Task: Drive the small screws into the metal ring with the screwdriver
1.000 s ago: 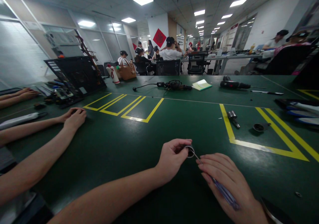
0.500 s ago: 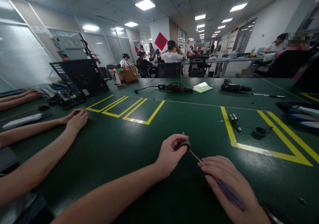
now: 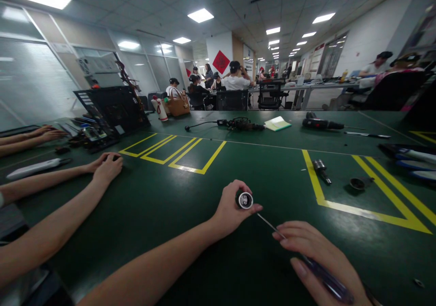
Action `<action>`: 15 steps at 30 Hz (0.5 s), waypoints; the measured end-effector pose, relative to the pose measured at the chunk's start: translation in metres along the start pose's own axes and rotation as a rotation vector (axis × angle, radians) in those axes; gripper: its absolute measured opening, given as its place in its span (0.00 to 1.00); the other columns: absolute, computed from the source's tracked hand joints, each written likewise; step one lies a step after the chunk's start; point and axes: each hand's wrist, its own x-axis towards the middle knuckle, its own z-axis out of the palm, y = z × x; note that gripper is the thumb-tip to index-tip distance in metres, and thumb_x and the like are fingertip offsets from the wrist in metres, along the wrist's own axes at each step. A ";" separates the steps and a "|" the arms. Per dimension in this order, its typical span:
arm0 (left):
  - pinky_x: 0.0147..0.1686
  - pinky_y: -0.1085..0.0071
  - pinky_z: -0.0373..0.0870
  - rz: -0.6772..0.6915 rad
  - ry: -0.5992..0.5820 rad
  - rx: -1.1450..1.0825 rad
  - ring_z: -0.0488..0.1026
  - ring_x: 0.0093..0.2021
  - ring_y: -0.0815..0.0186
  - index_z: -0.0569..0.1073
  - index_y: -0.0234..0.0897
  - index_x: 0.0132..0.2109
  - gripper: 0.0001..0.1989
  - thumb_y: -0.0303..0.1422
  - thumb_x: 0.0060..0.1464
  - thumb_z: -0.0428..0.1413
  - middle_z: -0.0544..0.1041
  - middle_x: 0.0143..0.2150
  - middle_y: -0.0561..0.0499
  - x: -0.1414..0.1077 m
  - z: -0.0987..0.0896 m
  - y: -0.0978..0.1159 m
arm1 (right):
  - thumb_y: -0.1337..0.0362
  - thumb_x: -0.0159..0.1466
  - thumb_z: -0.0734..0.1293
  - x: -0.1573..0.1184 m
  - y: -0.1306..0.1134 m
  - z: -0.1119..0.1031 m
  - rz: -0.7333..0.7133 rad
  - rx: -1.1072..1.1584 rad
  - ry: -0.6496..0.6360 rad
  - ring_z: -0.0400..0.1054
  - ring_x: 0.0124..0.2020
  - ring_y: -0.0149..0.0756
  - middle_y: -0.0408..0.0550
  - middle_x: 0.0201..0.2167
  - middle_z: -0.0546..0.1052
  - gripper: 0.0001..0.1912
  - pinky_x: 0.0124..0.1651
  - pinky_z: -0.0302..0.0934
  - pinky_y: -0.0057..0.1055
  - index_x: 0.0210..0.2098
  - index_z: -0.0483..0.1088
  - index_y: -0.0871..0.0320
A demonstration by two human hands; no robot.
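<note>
My left hand (image 3: 231,206) grips a small round metal housing (image 3: 245,200), its open end facing me and some metal parts visible inside. Held in my right hand (image 3: 320,251) is a screwdriver (image 3: 329,278) with a purple see-through handle and a thin shaft. The screwdriver's tip is close to my left thumb, just below and right of the housing; whether it touches the thumb I cannot tell. To the right, inside a yellow tape outline (image 3: 368,209), lie a metal shaft part (image 3: 321,170) and a dark cup-shaped part (image 3: 357,183).
A co-worker's hands (image 3: 109,165) rest on the green table (image 3: 153,233) at left. Farther back lie a cabled tool assembly (image 3: 241,123), a notepad (image 3: 278,123), a power drill (image 3: 322,122) and a pen (image 3: 367,135). A small nut-like piece (image 3: 418,283) sits at lower right.
My left hand has turned the housing so that its open end faces me. The screwdriver's shaft has drawn back from the housing, my right hand shifting slightly down and right.
</note>
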 end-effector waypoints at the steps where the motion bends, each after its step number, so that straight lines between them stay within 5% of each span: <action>1: 0.34 0.70 0.65 -0.025 -0.033 -0.075 0.67 0.34 0.67 0.66 0.36 0.37 0.17 0.39 0.45 0.64 0.71 0.34 0.52 0.000 0.001 -0.001 | 0.70 0.61 0.64 0.001 -0.001 -0.001 0.008 0.029 -0.006 0.71 0.48 0.41 0.47 0.44 0.79 0.15 0.50 0.68 0.36 0.47 0.69 0.50; 5: 0.28 0.75 0.61 -0.067 -0.150 -0.221 0.64 0.27 0.72 0.66 0.35 0.34 0.15 0.37 0.45 0.63 0.67 0.28 0.56 0.001 0.004 -0.006 | 0.65 0.64 0.62 0.002 0.000 -0.003 0.094 0.126 -0.016 0.71 0.48 0.41 0.46 0.44 0.79 0.12 0.49 0.67 0.36 0.46 0.71 0.47; 10: 0.25 0.76 0.59 -0.069 -0.129 -0.250 0.62 0.25 0.73 0.65 0.34 0.28 0.13 0.36 0.47 0.61 0.65 0.26 0.57 -0.001 0.007 -0.008 | 0.65 0.66 0.60 0.002 0.004 -0.001 0.251 0.193 0.024 0.73 0.46 0.39 0.46 0.44 0.78 0.12 0.46 0.69 0.32 0.47 0.70 0.47; 15: 0.29 0.74 0.61 0.042 -0.112 0.026 0.64 0.26 0.72 0.65 0.35 0.26 0.13 0.36 0.48 0.61 0.68 0.25 0.56 -0.004 0.006 -0.007 | 0.67 0.65 0.61 0.005 -0.001 -0.001 0.233 0.229 0.017 0.74 0.44 0.36 0.44 0.41 0.78 0.12 0.44 0.70 0.29 0.45 0.69 0.47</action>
